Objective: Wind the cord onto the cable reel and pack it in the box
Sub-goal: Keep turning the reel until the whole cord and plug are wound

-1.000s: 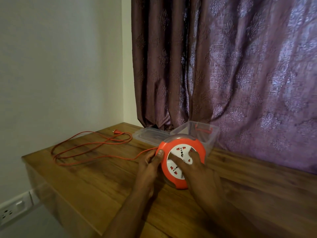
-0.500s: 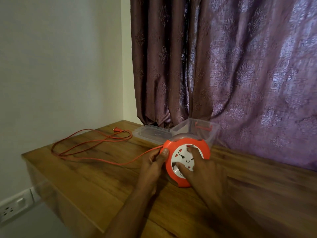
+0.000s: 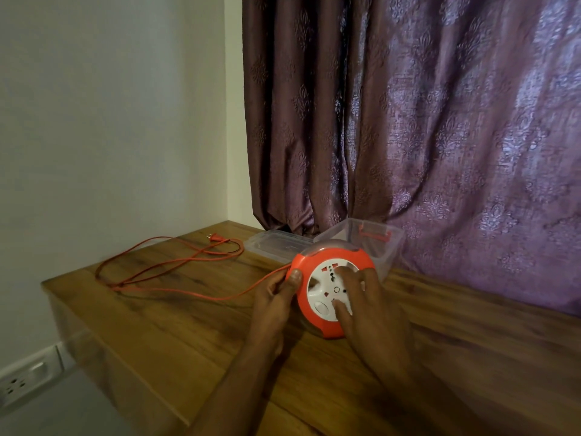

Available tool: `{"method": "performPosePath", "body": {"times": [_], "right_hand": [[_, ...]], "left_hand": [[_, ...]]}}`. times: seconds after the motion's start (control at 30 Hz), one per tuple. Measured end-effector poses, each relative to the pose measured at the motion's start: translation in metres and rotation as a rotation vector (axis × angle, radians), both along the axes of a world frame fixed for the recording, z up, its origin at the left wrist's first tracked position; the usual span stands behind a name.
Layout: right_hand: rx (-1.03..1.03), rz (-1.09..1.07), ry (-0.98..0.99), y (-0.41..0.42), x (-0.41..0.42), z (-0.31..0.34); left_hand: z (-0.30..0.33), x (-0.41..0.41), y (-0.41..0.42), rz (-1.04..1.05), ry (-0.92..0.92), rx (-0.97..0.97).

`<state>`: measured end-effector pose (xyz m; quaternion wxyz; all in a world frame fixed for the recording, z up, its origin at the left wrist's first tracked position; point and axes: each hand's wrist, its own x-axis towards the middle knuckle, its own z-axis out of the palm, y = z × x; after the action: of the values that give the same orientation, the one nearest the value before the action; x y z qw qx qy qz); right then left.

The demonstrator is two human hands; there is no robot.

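Note:
An orange cable reel [image 3: 303, 297] with a white socket face stands tilted on the wooden table [image 3: 195, 338]. My left hand [image 3: 276, 297] grips its left rim, thumb on the orange edge. My right hand [image 3: 367, 303] lies on the white face with fingers spread. The orange cord [image 3: 176, 262] runs from the reel's left side across the table in loose loops, ending in a plug [image 3: 216, 237] near the far corner. A clear plastic box [image 3: 390, 247] with an orange latch stands just behind the reel.
The box's clear lid [image 3: 276, 245] lies flat to the left of the box. A purple curtain [image 3: 440, 136] hangs behind the table. A wall socket [image 3: 22, 380] sits low on the wall at the left. The table's left edge drops off near the cord loops.
The white face has turned under my right hand's fingers. The cord loops have drawn in towards the reel. My left hand keeps its grip on the rim.

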<state>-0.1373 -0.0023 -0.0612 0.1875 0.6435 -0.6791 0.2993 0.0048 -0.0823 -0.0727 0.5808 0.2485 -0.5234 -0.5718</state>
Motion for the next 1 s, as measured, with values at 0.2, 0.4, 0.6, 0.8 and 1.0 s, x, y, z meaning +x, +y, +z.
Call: {"method": "performPosePath", "body": {"times": [0.2,0.4,0.6,0.8,1.0], "right_hand": [[0.201,0.042,0.178,-0.003,0.003,-0.004],[0.152,0.028,0.223,-0.001,-0.003,-0.004],[0.091,-0.041,0.175,-0.001,-0.003,-0.002],[0.027,-0.041,0.124,-0.001,-0.006,-0.005],[-0.082,-0.098,-0.055,-0.004,-0.002,0.000]], "left_hand": [[0.000,0.002,0.000,0.014,0.029,0.037],[0.000,0.001,0.000,-0.015,0.030,0.031],[-0.001,-0.001,0.001,-0.038,0.044,0.037],[-0.001,0.000,0.001,-0.069,0.001,0.017],[-0.002,-0.003,0.002,-0.082,-0.013,0.000]]}}
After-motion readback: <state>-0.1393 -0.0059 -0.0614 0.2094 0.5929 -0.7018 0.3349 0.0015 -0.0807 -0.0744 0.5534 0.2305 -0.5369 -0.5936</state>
